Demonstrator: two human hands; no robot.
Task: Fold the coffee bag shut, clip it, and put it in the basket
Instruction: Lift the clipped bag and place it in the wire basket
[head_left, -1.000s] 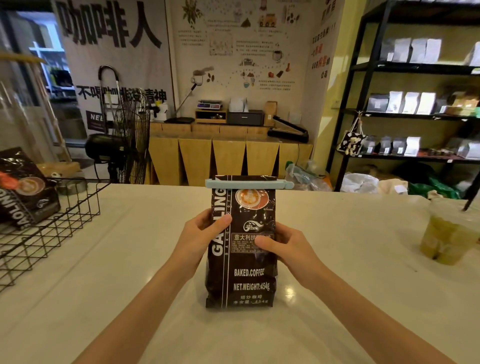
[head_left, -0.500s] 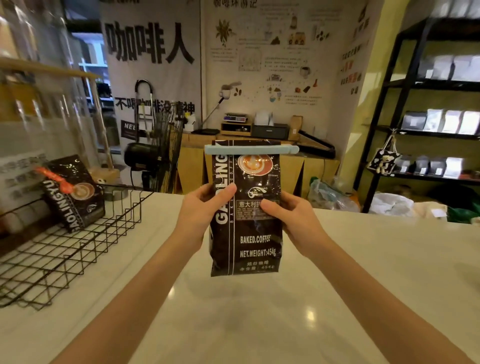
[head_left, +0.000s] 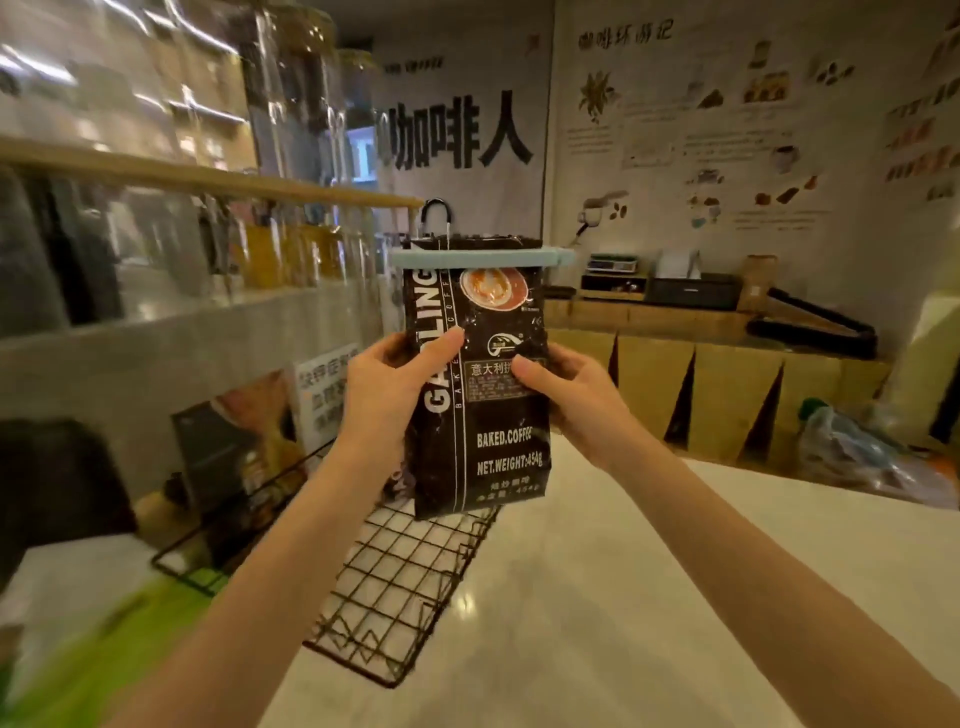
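Note:
A dark brown coffee bag (head_left: 483, 415) hangs upright in the air, its folded top pinched by a long pale blue clip (head_left: 480, 257). My left hand (head_left: 387, 395) grips the bag's left edge and my right hand (head_left: 569, 395) grips its right edge, thumbs on the front. The bag's bottom is just above the right rim of the black wire basket (head_left: 405, 587), which stands on the white counter (head_left: 649, 597). Part of the basket is hidden behind my left forearm.
Another dark coffee bag (head_left: 244, 457) leans inside the basket at its far left side. A glass display case (head_left: 156, 234) rises behind the basket. A blurred green object (head_left: 78, 665) lies at the lower left. A wooden counter (head_left: 701, 374) stands further back.
Both hands lifted the clipped bag off the counter and carried it left. It now hangs over the basket's right edge; the view has swung left.

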